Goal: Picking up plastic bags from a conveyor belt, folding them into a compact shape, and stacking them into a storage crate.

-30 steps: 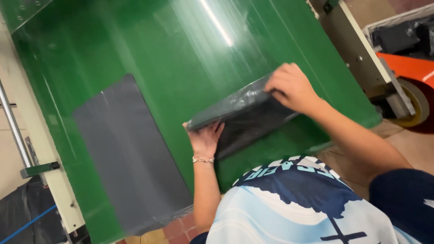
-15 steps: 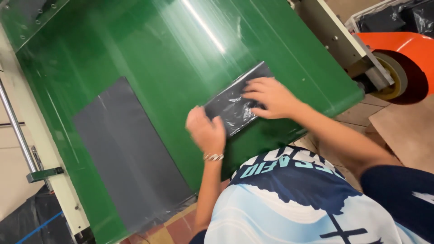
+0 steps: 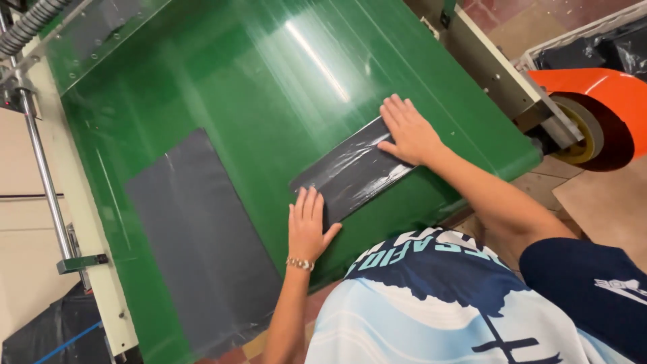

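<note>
While the large grey sheet (image 3: pixel 202 249) lies flat and untouched toward the left of the green table (image 3: pixel 222 87), the folded black bag (image 3: pixel 350 172) to its right is a different shape from a second ago: then it was a loose, half-raised flap gripped at both ends, half a second ago it was a smaller bundle under the hands, and now it lies pressed into a long, narrow strip across the table's near part. That suggests the fold is made and is being flattened.

The left hand (image 3: pixel 308 229) rests palm down at the strip's lower left end, fingers straight and together, thumb spread out toward the bag's edge; it grasps nothing and only presses. A thin bracelet (image 3: pixel 300 263) sits at its wrist, with the forearm running down toward the camera.

Further right, the right hand (image 3: pixel 406 131) lies flat on the strip's upper right end, fingers spread and pointing up the table, also open and pressing rather than holding. Its arm crosses the table's near edge at a slant.

At the far right, beyond the table's metal rail (image 3: pixel 492 67), stands an orange wheel guard (image 3: pixel 600 101).
</note>
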